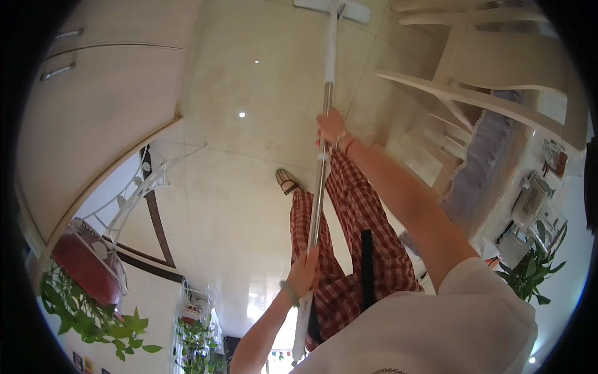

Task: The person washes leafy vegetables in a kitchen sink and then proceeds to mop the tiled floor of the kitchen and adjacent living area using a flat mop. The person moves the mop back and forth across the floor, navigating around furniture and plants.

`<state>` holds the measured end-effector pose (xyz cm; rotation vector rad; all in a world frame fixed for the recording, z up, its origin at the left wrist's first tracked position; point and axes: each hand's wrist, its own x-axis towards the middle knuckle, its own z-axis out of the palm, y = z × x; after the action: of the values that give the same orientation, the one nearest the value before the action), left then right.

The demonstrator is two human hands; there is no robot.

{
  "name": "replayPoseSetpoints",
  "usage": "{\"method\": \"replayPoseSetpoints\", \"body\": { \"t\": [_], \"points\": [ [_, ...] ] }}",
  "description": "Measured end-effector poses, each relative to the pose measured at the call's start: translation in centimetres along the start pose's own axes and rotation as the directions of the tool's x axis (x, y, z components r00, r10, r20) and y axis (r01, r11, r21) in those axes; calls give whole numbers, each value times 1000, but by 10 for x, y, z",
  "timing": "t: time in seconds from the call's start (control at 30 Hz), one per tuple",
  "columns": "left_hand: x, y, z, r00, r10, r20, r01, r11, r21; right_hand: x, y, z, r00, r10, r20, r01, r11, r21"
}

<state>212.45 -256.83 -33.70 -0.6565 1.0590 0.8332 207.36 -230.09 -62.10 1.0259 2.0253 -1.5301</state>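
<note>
A flat mop (324,168) with a long silver and white pole runs from beside my body up to the top of the view. Its white head (356,12) rests on the tiled floor and is partly cut off by the upper edge. Farther along the pole, my right hand (331,128) is wrapped round the metal part. Lower down, near my waist, my left hand (303,272) grips the same pole, with a green bangle at the wrist. The pole's white end (301,330) reaches past my left hand.
Pale glossy tiles (243,168) cover the floor. On the left stand a cabinet (118,106) and a white metal plant stand with a red pot (90,265). To the right are white chairs (479,93) and a table with a cloth (486,156). My shoe (288,181) is on the floor.
</note>
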Motion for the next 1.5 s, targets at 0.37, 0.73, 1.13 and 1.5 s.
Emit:
{"method": "replayPoseSetpoints", "body": {
  "t": [0.37,0.73,1.13,1.5],
  "points": [
    [-188,-255,-55,939,-233,-253,273,953,133,-339,-19,223,847,474,241,-524,822,222],
    [-90,-133,-45,962,-267,-58,269,963,33,-169,-32,108,976,217,-34,-218,975,-38],
    [-78,-36,11,962,-254,-101,263,960,96,-118,-53,7,914,384,131,-370,657,657],
    [-139,8,32,822,-518,239,564,798,-213,-153,-63,-12,948,316,22,-307,897,318]
  ]
}}
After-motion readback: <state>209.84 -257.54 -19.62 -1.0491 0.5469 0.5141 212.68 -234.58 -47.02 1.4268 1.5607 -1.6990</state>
